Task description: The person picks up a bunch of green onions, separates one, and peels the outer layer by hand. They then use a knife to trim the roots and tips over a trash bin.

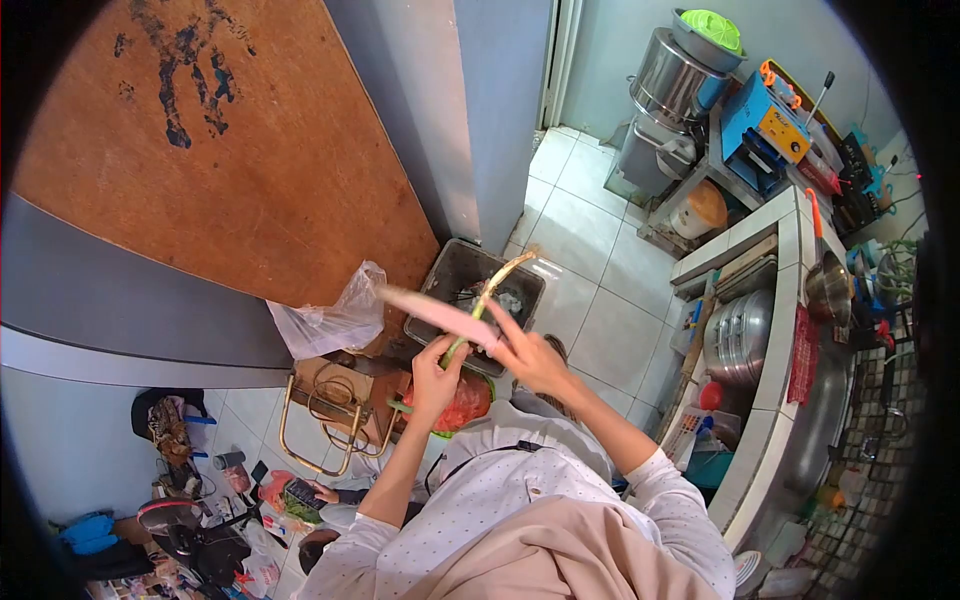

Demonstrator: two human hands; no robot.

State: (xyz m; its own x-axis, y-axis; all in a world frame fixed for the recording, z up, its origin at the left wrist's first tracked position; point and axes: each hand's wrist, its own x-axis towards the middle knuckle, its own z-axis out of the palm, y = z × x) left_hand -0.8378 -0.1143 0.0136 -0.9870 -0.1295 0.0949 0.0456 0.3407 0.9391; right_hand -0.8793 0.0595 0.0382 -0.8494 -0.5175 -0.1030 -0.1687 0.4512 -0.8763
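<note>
In the head view, my left hand (436, 378) is closed around the green lower part of a spring onion (512, 268), whose pale root end points up and away from me. My right hand (532, 358) grips a knife (428, 312) with a pinkish blade, which lies across the stalk and points left. The blade is slightly blurred. Beneath both hands is a dark grey bin (536, 310) with scraps inside. A red plastic bag (466, 402) in a green container sits below my left wrist, partly hidden by my arms.
A clear plastic bag (340, 318) hangs left of the bin, above a metal-framed chair (290, 440). On the right runs a tiled counter (768, 440) with steel pots (738, 338) beneath. Another person's hand (326, 492) holds a phone at lower left.
</note>
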